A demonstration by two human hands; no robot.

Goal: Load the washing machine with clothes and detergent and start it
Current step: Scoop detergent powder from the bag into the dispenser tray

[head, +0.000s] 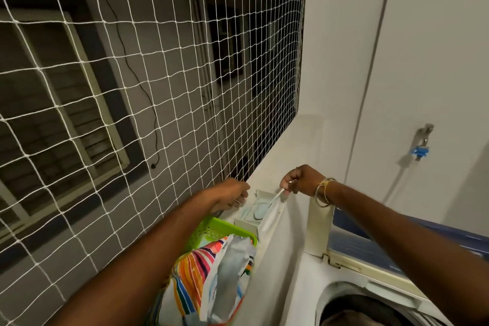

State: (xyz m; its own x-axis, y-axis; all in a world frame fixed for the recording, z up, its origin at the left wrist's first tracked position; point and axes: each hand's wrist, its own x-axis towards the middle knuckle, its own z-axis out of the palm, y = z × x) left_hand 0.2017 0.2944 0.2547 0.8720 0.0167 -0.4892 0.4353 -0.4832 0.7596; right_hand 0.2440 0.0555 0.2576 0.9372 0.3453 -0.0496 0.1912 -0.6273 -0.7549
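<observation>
An open white detergent box (250, 216) with pale blue contents stands on the ledge behind the basket. My left hand (232, 192) has its fingers curled at the box's far left rim and seems to hold it. My right hand (300, 180), with bangles on the wrist, pinches a thin white strip (277, 195) that rises from the box's right side. A green laundry basket (211, 229) below holds striped, colourful clothes (201, 272). The white washing machine (288, 286) is at lower right, with its drum opening (370, 307) dark and its blue lid (391, 235) raised.
A white safety net (132, 87) covers the opening on the left, down to the ledge. A tap with a blue fitting (420, 149) sticks out of the white wall on the right. A cream bracket (320, 227) stands at the lid's left hinge.
</observation>
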